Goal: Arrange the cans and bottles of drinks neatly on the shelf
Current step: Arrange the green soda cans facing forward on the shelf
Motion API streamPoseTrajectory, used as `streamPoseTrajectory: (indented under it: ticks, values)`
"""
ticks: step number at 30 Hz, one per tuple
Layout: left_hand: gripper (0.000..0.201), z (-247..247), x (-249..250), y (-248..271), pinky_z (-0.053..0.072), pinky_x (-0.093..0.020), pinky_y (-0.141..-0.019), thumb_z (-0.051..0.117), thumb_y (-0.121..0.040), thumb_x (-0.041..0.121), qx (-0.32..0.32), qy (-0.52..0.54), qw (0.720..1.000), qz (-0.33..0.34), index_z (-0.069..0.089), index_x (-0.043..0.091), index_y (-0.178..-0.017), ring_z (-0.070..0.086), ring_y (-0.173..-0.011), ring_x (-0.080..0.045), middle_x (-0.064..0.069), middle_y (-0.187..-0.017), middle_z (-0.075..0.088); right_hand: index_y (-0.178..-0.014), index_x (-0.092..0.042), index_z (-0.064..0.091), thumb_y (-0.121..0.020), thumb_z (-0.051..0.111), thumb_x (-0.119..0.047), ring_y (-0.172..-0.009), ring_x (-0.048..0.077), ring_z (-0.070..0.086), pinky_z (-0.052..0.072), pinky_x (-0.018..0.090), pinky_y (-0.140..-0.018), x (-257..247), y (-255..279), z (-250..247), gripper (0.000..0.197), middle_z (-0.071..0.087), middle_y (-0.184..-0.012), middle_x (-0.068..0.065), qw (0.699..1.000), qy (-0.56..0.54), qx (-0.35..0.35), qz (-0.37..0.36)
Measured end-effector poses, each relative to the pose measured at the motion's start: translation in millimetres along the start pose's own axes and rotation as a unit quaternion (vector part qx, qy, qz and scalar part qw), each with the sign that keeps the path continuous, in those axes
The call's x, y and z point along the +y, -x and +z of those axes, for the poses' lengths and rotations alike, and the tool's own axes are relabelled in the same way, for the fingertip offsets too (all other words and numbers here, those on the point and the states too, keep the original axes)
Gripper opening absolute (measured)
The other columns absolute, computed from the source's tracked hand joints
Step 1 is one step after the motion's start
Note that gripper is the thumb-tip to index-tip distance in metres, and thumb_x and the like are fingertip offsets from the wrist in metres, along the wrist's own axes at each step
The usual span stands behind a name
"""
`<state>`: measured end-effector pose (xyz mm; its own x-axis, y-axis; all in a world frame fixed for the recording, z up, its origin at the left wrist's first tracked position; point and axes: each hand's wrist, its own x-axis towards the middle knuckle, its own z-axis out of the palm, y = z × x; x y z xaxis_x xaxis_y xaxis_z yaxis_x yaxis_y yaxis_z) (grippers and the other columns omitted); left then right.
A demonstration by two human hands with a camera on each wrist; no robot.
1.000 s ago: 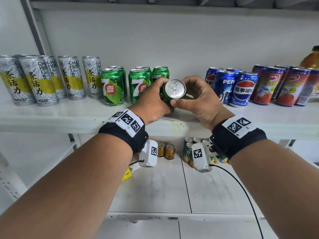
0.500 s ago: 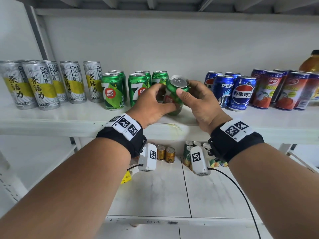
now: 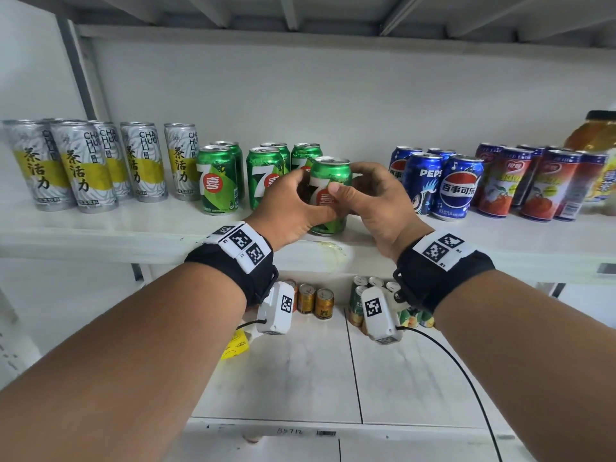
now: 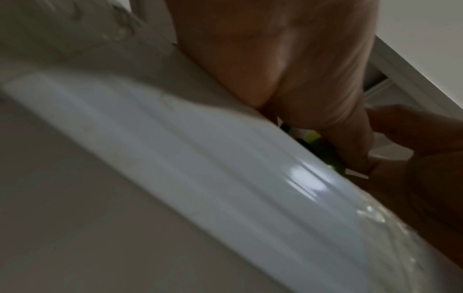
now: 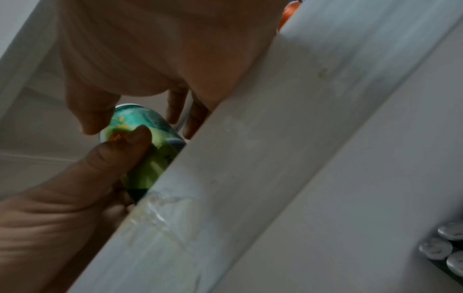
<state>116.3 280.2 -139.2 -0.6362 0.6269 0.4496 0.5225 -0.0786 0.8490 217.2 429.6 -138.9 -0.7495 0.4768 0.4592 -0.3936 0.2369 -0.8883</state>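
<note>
Between fingers (image 3: 336, 190) of both hands: green can (image 3: 330, 175), upright, gripped, base on shelf (image 3: 100, 235). Left of fingers, green group ranked; right, Pepsi cans (image 3: 458, 188) ranked. Release left.

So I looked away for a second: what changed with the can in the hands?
The green can, tipped with its top toward the camera a second ago, has been turned upright and lowered to the front of the shelf. The left hand and right hand still grip it. The standing cans have not moved.
</note>
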Motion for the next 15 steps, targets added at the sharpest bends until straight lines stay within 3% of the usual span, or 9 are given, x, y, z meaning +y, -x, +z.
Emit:
streamPoseTrajectory:
  ticks: [2,5,8,12,15]
  values:
    - [0.063,-0.3,5.2,0.5,0.062,-0.046,-0.1,0.098,-0.076,0.019,0.003,-0.014,1.0,0.0,0.066,0.015,-0.13,0.076,-0.109,-0.02,-0.002,-0.119,0.078,-0.12,-0.022,0.067,-0.075,0.094,-0.028,-0.108,0.036,0.073,0.063,0.053,-0.09,-4.1,0.3,0.5,0.053,0.071,-0.109,0.014,1.0,0.004,-0.009,-0.002]
    - [0.066,-3.3,14.5,-0.2,0.061,-0.046,-0.101,0.098,-0.075,0.019,-0.004,-0.043,0.999,-0.007,0.063,0.017,-0.132,0.075,-0.111,-0.018,0.0,-0.12,0.076,-0.12,-0.018,0.066,-0.069,0.096,-0.026,-0.107,0.036,0.073,0.064,0.048,-0.088,-13.5,-4.9,-0.2,0.059,0.074,-0.112,0.017,0.999,0.021,-0.038,-0.008]
    - [0.069,-5.7,27.3,-5.0,0.061,-0.044,-0.101,0.099,-0.073,0.022,0.009,-0.094,0.995,0.012,0.063,0.018,-0.13,0.073,-0.111,-0.016,0.002,-0.12,0.075,-0.113,-0.014,0.068,-0.07,0.097,-0.013,-0.101,0.024,0.073,0.063,0.042,-0.09,-28.3,-18.2,-7.5,0.052,0.075,-0.111,0.014,0.993,0.079,-0.07,-0.045]
    - [0.076,-7.0,41.9,-17.8,0.061,-0.04,-0.093,0.098,-0.068,0.017,0.047,-0.139,0.988,0.037,0.055,0.021,-0.131,0.07,-0.106,-0.019,0.001,-0.116,0.07,-0.104,-0.01,0.069,-0.084,0.08,0.004,-0.093,0.021,0.065,0.056,0.042,-0.089,-49.4,-44.7,-14.1,0.026,0.07,-0.099,0.014,0.987,0.052,-0.133,-0.068]
    - [0.072,-0.6,49.0,-27.2,0.062,-0.036,-0.084,0.097,-0.064,0.026,0.047,-0.195,0.979,0.026,0.056,0.026,-0.123,0.071,-0.098,-0.018,0.003,-0.109,0.07,-0.096,-0.009,0.073,-0.095,0.063,-0.001,-0.085,0.022,0.064,0.051,0.04,-0.082,-56.8,-72.8,-14.0,0.012,0.071,-0.086,0.006,0.989,0.041,-0.131,-0.062]
